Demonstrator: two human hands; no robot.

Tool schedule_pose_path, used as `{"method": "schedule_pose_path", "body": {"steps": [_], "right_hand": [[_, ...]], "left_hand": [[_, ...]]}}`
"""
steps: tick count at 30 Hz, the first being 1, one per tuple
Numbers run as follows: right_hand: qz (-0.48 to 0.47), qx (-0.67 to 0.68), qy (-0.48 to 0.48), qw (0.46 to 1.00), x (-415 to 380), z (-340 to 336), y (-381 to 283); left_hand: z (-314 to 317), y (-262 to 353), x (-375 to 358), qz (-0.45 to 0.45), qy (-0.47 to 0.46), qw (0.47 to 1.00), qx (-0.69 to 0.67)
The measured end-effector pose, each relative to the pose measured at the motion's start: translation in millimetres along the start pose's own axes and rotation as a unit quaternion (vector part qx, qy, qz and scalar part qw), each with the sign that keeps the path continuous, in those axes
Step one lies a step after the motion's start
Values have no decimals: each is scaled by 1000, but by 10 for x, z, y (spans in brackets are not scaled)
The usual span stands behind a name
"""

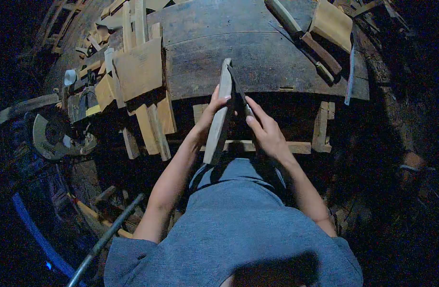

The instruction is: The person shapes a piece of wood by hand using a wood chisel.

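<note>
A long, pale wooden piece (219, 122) slants upright in front of my body, its top end over the workbench. My left hand (212, 112) is closed around its middle, with the thumb on its face. On the right, my right hand (267, 131) grips the handle of a dark, narrow tool (238, 86), index finger stretched along it. The tool's tip meets the wooden piece near its top end. Whether the tool is a blade or a file cannot be made out.
The dark wooden workbench (195, 67) spans the front. Boards (139, 69) lie stacked at its left. At the right are a wood block (331, 24), a curved brown piece (321, 52) and a ruler (350, 76). A circular saw guard (48, 136) shows far left, a metal pipe (104, 240) lower left.
</note>
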State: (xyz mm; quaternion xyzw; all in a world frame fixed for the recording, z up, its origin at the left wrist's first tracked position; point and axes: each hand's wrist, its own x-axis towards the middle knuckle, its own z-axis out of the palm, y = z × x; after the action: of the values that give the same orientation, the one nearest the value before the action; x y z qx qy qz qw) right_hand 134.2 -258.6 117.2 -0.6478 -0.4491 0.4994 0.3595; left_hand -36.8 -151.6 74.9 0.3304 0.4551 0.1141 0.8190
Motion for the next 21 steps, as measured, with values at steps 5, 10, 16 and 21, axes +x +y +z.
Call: {"method": "schedule_pose_path", "body": {"steps": [5,10,16,21], "right_hand": [[-27,3,20,999,-59,70,-147],[48,50,-4,998,61,140,-206],[-11,-20,32,999,5,234,-115],[9,-180,61,982,170,324,-54]], "left_hand": [[3,12,-33,-58,-16,997,-56],[50,38,-39,-66,-6,994,-87],[28,45,-125,-93,-7,988,-127],[30,119,-137,-71,-38,979,-188]]}}
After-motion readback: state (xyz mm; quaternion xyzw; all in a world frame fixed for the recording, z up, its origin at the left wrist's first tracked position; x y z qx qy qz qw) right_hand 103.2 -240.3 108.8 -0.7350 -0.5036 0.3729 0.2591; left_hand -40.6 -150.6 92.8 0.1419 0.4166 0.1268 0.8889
